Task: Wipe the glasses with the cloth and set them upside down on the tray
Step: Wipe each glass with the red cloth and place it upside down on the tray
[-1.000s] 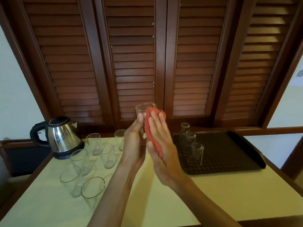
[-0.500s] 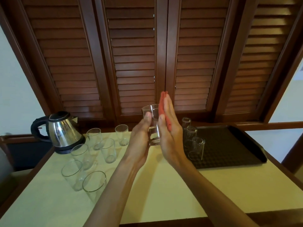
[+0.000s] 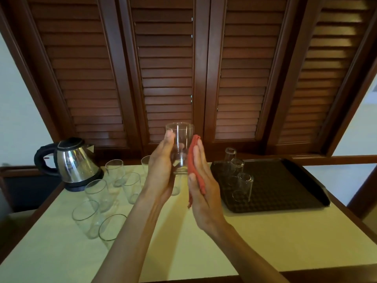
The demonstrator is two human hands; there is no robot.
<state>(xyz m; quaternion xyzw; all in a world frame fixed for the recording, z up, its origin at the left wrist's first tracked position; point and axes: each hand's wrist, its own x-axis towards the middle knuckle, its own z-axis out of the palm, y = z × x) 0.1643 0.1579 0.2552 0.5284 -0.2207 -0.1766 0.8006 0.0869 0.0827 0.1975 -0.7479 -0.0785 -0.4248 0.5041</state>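
My left hand (image 3: pixel 163 172) holds a clear glass (image 3: pixel 179 146) upright above the table, mouth up. My right hand (image 3: pixel 202 190) presses a red cloth (image 3: pixel 193 170) flat against the glass's right side. On the black tray (image 3: pixel 285 186) at the right stand three glasses upside down (image 3: pixel 242 186). Several more glasses (image 3: pixel 98 193) stand mouth up on the table at the left.
A steel electric kettle (image 3: pixel 73 162) sits at the table's back left corner. The pale table top (image 3: pixel 204 248) has a dark wooden rim. Dark louvred shutters (image 3: pixel 167 78) rise right behind the table.
My right hand with the cloth has slid down along the glass's right side. The glass has stayed raised in my left hand.
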